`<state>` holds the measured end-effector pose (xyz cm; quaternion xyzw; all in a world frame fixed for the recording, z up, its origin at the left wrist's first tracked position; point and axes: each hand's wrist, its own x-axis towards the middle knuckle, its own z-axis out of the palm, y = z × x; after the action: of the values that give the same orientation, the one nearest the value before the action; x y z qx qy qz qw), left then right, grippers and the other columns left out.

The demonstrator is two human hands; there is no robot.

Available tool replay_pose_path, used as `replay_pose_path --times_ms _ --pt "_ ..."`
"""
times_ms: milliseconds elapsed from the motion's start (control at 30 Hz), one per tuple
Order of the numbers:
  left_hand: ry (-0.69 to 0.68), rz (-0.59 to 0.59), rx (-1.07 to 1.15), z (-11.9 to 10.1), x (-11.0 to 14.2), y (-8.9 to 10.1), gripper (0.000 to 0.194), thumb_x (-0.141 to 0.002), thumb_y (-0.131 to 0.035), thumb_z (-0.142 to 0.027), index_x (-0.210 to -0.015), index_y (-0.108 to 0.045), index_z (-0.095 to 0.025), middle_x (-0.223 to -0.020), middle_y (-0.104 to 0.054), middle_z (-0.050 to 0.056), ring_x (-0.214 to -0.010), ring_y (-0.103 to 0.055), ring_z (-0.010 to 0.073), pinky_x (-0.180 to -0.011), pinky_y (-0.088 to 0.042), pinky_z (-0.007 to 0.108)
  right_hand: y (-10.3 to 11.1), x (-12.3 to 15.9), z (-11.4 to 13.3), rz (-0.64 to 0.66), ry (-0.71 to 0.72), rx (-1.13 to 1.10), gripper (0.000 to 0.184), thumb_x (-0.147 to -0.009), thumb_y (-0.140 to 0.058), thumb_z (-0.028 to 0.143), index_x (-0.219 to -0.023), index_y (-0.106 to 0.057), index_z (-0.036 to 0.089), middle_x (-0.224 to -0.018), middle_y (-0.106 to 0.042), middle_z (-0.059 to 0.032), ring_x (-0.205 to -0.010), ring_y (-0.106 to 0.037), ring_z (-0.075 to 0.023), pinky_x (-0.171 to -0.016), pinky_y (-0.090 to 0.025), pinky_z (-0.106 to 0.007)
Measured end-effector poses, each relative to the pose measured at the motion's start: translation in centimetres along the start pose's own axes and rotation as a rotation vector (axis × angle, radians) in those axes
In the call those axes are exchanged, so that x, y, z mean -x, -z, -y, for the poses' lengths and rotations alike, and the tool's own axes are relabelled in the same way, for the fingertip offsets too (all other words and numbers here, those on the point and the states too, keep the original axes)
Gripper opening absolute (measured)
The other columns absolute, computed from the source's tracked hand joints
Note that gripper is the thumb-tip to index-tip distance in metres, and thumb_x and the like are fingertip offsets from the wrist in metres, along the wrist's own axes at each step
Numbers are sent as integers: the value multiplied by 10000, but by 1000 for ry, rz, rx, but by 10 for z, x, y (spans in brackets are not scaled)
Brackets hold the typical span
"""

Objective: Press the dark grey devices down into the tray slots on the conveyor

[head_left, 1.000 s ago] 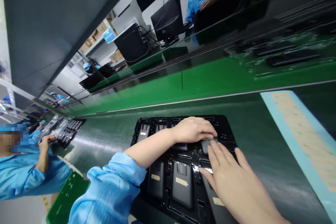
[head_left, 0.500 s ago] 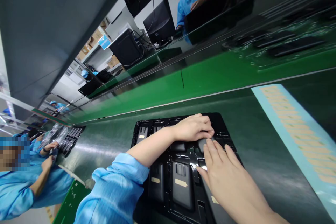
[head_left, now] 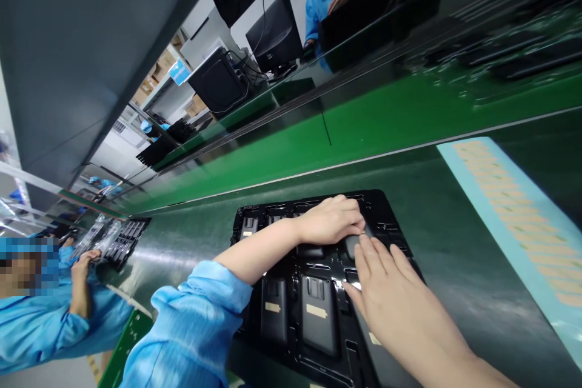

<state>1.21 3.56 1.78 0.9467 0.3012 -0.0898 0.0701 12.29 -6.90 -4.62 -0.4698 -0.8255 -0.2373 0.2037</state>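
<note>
A black moulded tray (head_left: 379, 209) lies on the bench, with black rectangular casings in its pockets. One casing (head_left: 318, 330) near the front carries a tan sticker (head_left: 316, 311), and so does the casing to its left (head_left: 274, 321). My left hand (head_left: 333, 220) reaches across the tray with curled fingers pressed together at an upper-right casing (head_left: 352, 247); whatever they pinch is hidden. Over the tray's right side lies my right hand (head_left: 393, 297), palm down with fingers stretched out, its fingertips touching that same casing beside my left fingers. Part of another stickered casing shows under its palm.
A pale blue sheet with rows of tan stickers (head_left: 518, 212) lies on the right of the dark green bench (head_left: 186, 248). Behind runs a green ledge (head_left: 364, 133). At left, a co-worker (head_left: 50, 321) works beside another black tray (head_left: 130, 239). A monitor (head_left: 275, 33) stands beyond.
The view has shifted slightly. Both my hands keep nearly the same place on the casing. The co-worker at left has raised a forearm.
</note>
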Motion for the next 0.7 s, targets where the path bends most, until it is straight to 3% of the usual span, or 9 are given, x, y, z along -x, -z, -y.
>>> replay_pose_path --times_ms 200,300,500,700 --pt "33 -77 65 0 0 -3 187 -813 -442 -296 -922 -530 -172 -967 -522 36 -922 -447 128 -867 -350 244 3 -3 1 -83 5 31 487 -764 -230 196 -884 -627 -59 -957 -558 -267 -876 -535 -326 -804 -399 -453" --pt "7 -61 64 -1 -3 -1 173 -810 -446 -289 -894 -544 -174 -947 -531 34 -913 -454 125 -868 -346 233 2 -2 0 -111 9 19 478 -756 -239 186 -868 -623 -77 -947 -551 -288 -864 -538 -334 -790 -403 -455" --pt "-96 5 2 -1 -9 8 171 -821 -425 -253 -788 -571 -170 -847 -535 38 -819 -446 127 -808 -353 237 3 -1 3 5 -49 -69 431 -736 -374 254 -949 -606 -40 -1006 -545 -257 -968 -494 -323 -846 -375 -443" --pt "-73 38 -62 1 -9 5 200 -828 -404 -253 -789 -573 -152 -830 -515 50 -837 -419 157 -740 -348 259 10 -4 8 110 -134 -161 473 -719 -426 309 -968 -592 -56 -1055 -525 -250 -1018 -460 -319 -902 -331 -427"
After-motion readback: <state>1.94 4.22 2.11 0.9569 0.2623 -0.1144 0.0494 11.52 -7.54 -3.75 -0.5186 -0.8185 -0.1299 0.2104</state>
